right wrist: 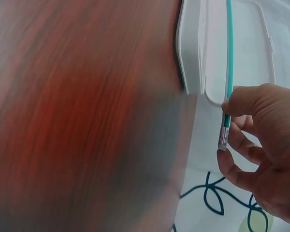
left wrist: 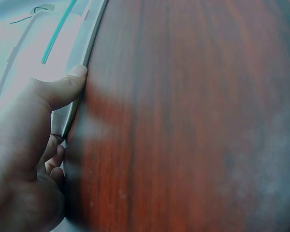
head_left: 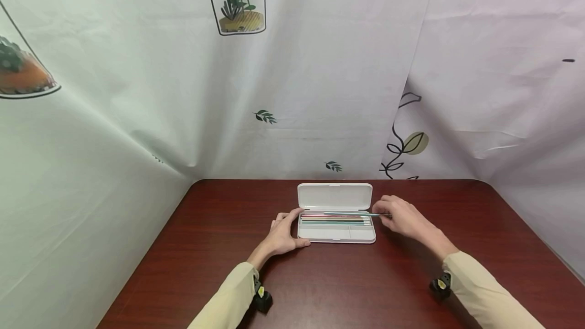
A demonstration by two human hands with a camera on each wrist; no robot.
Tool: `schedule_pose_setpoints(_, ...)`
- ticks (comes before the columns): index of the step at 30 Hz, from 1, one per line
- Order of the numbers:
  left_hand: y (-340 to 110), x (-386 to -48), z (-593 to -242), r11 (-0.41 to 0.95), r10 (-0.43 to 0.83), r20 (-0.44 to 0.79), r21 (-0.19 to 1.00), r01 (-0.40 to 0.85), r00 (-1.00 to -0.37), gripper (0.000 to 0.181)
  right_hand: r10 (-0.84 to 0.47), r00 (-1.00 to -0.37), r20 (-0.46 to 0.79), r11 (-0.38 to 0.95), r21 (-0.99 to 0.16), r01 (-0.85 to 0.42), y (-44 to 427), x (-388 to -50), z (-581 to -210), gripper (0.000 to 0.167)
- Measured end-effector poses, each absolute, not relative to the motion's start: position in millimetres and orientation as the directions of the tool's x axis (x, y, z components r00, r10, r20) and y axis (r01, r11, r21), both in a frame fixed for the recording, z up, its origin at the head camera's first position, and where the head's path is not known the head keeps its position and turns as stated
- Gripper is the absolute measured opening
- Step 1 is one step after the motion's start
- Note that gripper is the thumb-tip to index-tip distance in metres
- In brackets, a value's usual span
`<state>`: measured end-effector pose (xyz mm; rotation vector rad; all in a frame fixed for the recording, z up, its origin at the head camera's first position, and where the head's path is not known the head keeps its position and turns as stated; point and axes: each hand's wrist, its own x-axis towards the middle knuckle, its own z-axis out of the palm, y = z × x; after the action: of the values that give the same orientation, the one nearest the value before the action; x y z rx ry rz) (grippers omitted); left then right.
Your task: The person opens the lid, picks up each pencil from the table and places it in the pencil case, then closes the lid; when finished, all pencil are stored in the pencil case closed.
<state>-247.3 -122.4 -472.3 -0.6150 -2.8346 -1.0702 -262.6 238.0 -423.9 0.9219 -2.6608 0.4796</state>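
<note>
A white pencil case point(head_left: 336, 241) lies on the table with its lid point(head_left: 335, 196) raised at the back. Several pencils point(head_left: 335, 221) lie side by side inside it. My left hand point(head_left: 282, 235) grips the left end of the case, thumb at the front edge and index finger near the back corner. At the case's right, my right hand point(head_left: 402, 216) pinches a teal pencil point(right wrist: 230, 53) near its eraser end. That pencil reaches left over the back of the tray; in the left wrist view its other tip shows above the case.
The dark red-brown table point(head_left: 338, 283) has rounded far corners. A white cloth point(head_left: 338, 90) printed with plants hangs behind and along both sides. Each forearm carries a small black wrist camera point(head_left: 262, 298) at the sleeve.
</note>
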Motion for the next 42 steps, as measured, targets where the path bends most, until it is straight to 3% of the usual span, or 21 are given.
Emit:
schedule_pose_setpoints(27,-122.6,-245.5,-470.8,0.672,0.341,0.176,0.641,0.37,-0.923,0.088,-0.571,-0.701,0.427,0.714,-0.163,-0.681,187.7,-271.9,-436.5,0.022)
schedule_pose_setpoints(42,-121.5,-245.5,-470.7,0.675,0.336,0.179,0.638,0.369,-0.925,0.087,-0.559,-0.713,0.422,0.736,-0.143,-0.662,176.8,-272.9,-442.6,0.018)
